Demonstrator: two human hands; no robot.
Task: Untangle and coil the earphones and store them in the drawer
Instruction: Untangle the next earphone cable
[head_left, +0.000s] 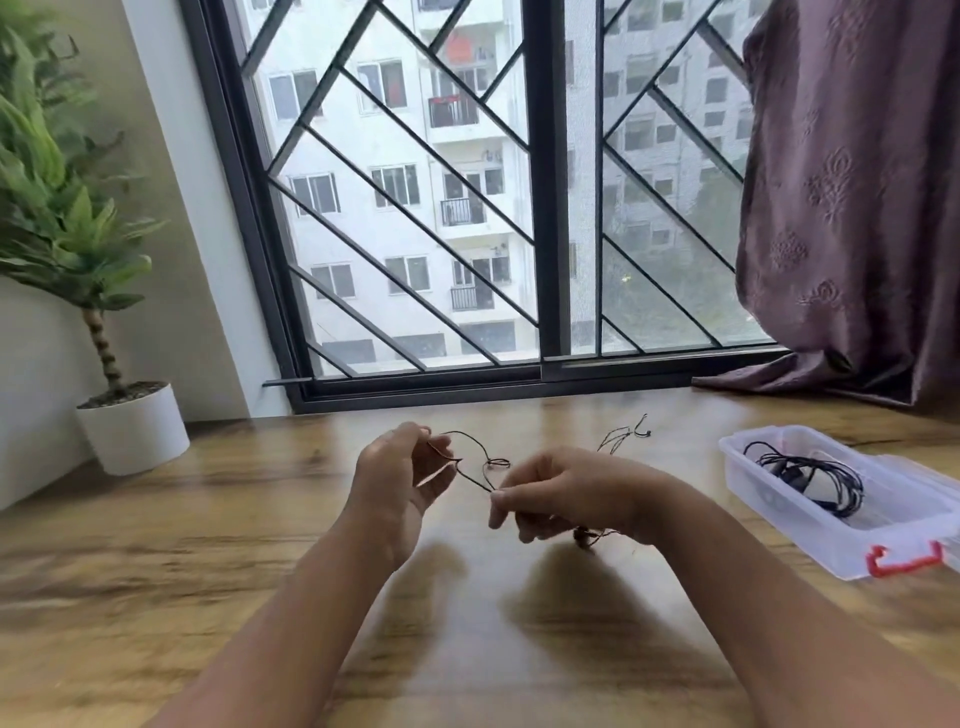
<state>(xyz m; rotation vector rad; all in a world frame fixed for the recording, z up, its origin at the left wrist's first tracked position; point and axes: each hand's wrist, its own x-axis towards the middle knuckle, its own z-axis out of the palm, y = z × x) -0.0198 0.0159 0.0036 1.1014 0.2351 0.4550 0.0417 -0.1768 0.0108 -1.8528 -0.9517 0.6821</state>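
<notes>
Earphones: thin dark earphone cable (470, 467), looped and tangled, held above the wooden table (208, 519) between both hands.
Left hand (400, 467): fingers curled, pinching one end of the cable.
Right hand (561, 491): fingertips pinch the cable; a bunch hangs beneath.
Clear plastic box (779, 525): at right, red latch, holds another black coiled cable (810, 478).
Potted plant (78, 234): far left.

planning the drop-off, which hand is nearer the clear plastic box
Right. The right hand sits left of the clear plastic box; the left hand is farther left, beyond it.
</notes>
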